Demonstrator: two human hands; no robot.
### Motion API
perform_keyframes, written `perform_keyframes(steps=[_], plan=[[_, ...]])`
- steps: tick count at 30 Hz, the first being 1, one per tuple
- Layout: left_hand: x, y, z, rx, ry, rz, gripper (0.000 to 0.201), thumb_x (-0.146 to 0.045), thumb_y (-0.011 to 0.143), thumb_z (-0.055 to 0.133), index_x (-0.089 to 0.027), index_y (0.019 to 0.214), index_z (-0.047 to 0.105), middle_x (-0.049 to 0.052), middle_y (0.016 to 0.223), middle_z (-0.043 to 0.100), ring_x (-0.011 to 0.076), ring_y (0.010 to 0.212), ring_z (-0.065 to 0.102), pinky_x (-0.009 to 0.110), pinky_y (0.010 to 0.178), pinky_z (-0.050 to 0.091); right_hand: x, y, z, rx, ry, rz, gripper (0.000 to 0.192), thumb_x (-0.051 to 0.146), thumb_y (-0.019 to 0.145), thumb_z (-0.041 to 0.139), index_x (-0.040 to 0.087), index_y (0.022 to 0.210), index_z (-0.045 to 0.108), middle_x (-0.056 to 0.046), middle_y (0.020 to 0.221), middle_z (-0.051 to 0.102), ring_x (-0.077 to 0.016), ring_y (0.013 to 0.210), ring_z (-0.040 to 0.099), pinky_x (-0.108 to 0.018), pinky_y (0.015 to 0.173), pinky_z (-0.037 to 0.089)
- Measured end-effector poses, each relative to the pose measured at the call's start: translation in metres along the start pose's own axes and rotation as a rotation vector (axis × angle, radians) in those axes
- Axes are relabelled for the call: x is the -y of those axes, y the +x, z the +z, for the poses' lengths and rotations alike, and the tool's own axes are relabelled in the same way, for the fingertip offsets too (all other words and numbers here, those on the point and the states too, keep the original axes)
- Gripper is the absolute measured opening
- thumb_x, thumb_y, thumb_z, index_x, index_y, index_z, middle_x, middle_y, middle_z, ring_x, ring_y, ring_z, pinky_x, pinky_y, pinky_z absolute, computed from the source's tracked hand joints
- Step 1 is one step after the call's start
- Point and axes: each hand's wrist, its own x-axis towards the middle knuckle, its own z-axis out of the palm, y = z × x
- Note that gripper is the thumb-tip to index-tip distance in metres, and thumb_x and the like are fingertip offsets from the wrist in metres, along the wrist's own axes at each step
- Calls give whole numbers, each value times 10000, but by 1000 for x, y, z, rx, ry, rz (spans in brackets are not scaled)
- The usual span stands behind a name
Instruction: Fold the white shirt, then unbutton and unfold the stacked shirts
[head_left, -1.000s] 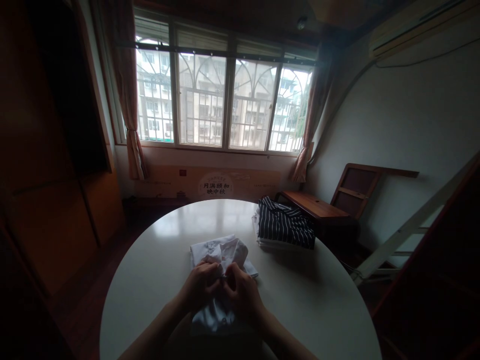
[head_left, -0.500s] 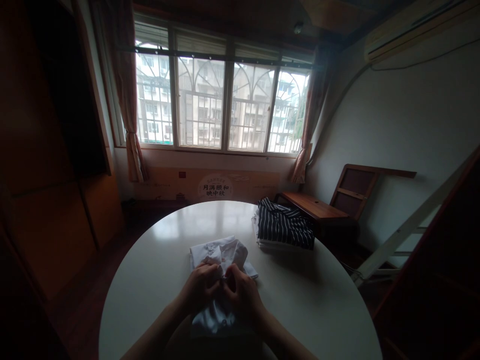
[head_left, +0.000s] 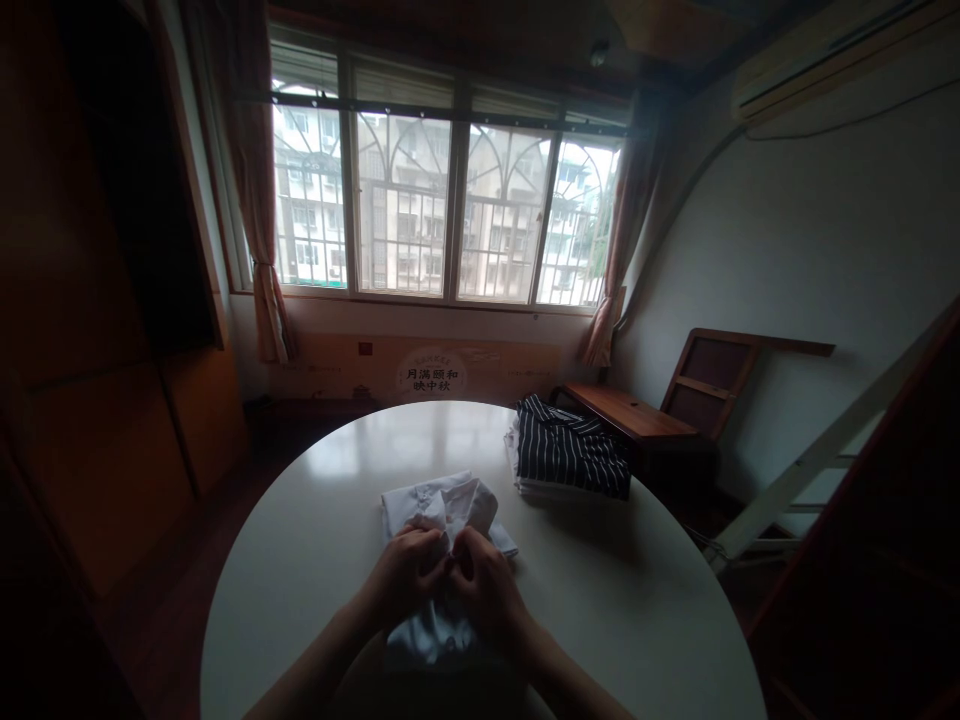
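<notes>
step: white shirt (head_left: 442, 560) front judged being fastened | left hand (head_left: 409, 575), right hand (head_left: 487, 590) grips pinched on it | next: adjacent placket spot to be pinched

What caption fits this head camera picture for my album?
Both hands, left hand and right hand, pinch a white shirt on a round table beside a striped shirt.

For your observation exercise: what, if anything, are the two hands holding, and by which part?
Both the left hand and right hand pinch the white shirt along its front, apparently at the button placket.
</notes>
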Motion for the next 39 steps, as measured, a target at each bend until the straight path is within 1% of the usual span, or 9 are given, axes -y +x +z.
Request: perform_keyframes(steps=[3, 7, 12, 15, 19, 25, 29, 34, 39], plan=[[-1, 0, 2, 33, 41, -13, 121, -189, 724, 530, -173, 605, 514, 39, 664, 574, 163, 676, 519, 258, 627, 423, -3, 3, -2, -13, -3, -18, 139, 43, 660, 417, 182, 659, 426, 9, 676, 502, -117, 625, 472, -210, 571, 337], [0, 0, 2, 48, 79, -29, 128, -201, 753, 499, -170, 629, 507, 50, 689, 583, 172, 699, 520, 270, 641, 424, -5, 4, -4, -27, 19, -54, 144, 39, 665, 417, 181, 674, 442, 13, 683, 496, -114, 627, 466, -209, 581, 342], [3, 0, -1, 89, 71, -20, 103, -241, 740, 538, -164, 675, 523, 61, 741, 595, 190, 755, 529, 294, 695, 435, -4, 2, -3, -63, 35, -67, 154, 37, 671, 410, 182, 692, 457, 13, 691, 498, -116, 632, 467, -210, 582, 345], [6, 0, 0, 76, 49, -35, 123, -266, 741, 558, -161, 683, 532, 69, 775, 608, 197, 789, 532, 297, 709, 437, -3, 2, -3, -58, 19, -63, 155, 37, 652, 424, 181, 694, 465, 13, 689, 500, -117, 628, 463, -210, 577, 341], [6, 0, 2, 52, 21, -46, 107, -255, 730, 572, -164, 680, 549, 58, 752, 610, 188, 765, 536, 287, 695, 439, -3, 2, -4, -43, 18, -44, 171, 28, 645, 417, 180, 704, 470, 13, 688, 507, -115, 620, 465, -208, 576, 339], [1, 1, -1, 70, 43, -16, 52, -206, 690, 580, -160, 690, 556, 55, 733, 601, 187, 756, 530, 287, 688, 438, -3, 1, -4, -37, 16, -50, 180, 24, 652, 403, 183, 711, 462, 11, 704, 511, -118, 647, 477, -206, 591, 343], [-1, 1, -2, 51, 29, -9, 41, -198, 681, 573, -165, 681, 549, 47, 719, 597, 179, 734, 522, 286, 682, 437, -3, 0, -4, -28, 18, -66, 182, 27, 662, 401, 186, 718, 467, 9, 717, 518, -117, 650, 480, -206, 591, 345], [0, 0, -1, 36, 31, -12, 47, -212, 694, 574, -168, 710, 570, 55, 737, 604, 191, 765, 537, 282, 693, 442, -3, 0, -4, -29, -1, -53, 192, 20, 657, 396, 187, 717, 471, 9, 715, 521, -117, 642, 483, -206, 582, 341], [1, -1, 0, 15, -3, -19, 57, -228, 690, 577, -172, 692, 567, 44, 707, 594, 172, 701, 540, 264, 659, 448, -2, 0, -4, -35, 11, -59, 180, 30, 660, 406, 187, 719, 474, 6, 715, 526, -121, 648, 490, -208, 588, 347]])
